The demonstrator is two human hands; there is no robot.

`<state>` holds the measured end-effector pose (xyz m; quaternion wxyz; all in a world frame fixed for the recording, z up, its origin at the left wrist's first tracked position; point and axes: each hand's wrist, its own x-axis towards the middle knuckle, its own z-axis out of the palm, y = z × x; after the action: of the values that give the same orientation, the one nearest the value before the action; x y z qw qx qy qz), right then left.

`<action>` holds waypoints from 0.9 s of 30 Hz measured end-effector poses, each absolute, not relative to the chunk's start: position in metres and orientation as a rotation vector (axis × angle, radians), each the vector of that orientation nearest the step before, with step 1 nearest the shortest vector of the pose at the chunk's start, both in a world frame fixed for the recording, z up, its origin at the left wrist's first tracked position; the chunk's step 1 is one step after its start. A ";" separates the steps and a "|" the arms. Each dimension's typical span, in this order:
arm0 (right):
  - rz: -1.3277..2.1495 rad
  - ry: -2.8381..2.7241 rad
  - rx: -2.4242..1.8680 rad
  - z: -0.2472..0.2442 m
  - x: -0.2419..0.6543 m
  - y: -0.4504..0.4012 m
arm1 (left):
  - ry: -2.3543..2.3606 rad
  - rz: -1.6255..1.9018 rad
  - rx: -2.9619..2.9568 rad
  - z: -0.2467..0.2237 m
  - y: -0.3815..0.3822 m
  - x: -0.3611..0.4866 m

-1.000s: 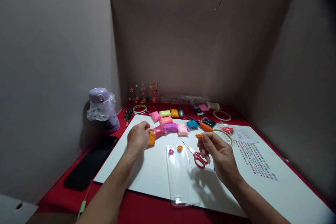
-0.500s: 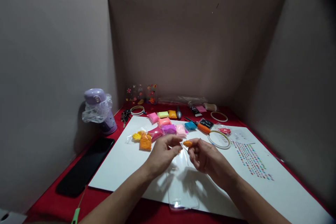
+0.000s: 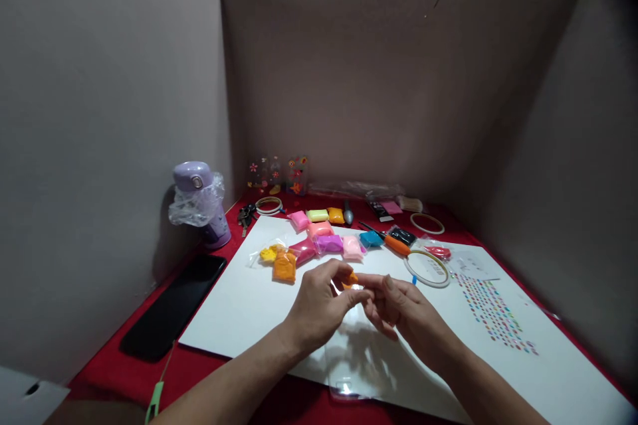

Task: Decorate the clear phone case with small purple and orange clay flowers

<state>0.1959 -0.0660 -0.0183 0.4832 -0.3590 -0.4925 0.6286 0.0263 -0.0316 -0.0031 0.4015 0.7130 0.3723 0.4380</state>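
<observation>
Between my two hands is a small lump of orange modelling clay (image 3: 353, 277), partly hidden by the fingers. My left hand (image 3: 319, 305) is closed around it, index finger curled over the top and thumb below. From the other side, the tip of my right index finger touches the clay. The thumb of my right hand (image 3: 411, 312) presses along that index finger, and its other fingers curl loosely underneath; anything in the pinch is hidden. Below both hands, a clear phone case (image 3: 351, 388) lies on the white board (image 3: 239, 312), reaching over its front edge.
Several clay packets, such as an orange packet (image 3: 284, 266), lie behind my hands. An orange-handled tool (image 3: 397, 245), a hoop (image 3: 428, 284) and a sheet of coloured gems (image 3: 493, 315) are on the right. On the left are a black phone (image 3: 174, 309) and a purple bottle (image 3: 215, 229).
My hands have come closer together, and the clay now sits tucked against my left fingers. A thin shiny piece seen between the hands earlier no longer shows. The whole view has shifted slightly.
</observation>
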 end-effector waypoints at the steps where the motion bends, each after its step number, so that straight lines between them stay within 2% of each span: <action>1: 1.538 -1.211 -0.869 -0.017 0.195 -0.066 | 0.941 1.132 1.847 -0.004 -0.032 0.026; 11: 1.649 -1.120 -0.807 -0.009 0.198 -0.066 | 0.734 1.038 1.334 -0.004 -0.022 0.026; 19: 1.715 -1.008 -0.764 -0.010 0.199 -0.066 | 0.790 1.106 1.501 -0.002 -0.026 0.026; 27: 1.793 -0.923 -0.711 -0.015 0.201 -0.066 | 0.599 0.951 1.146 -0.006 -0.018 0.023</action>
<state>0.2010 -0.0655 -0.0150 0.4810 -0.2917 -0.3783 0.7351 0.0234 -0.0181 -0.0058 0.6949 0.5136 0.2682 0.4260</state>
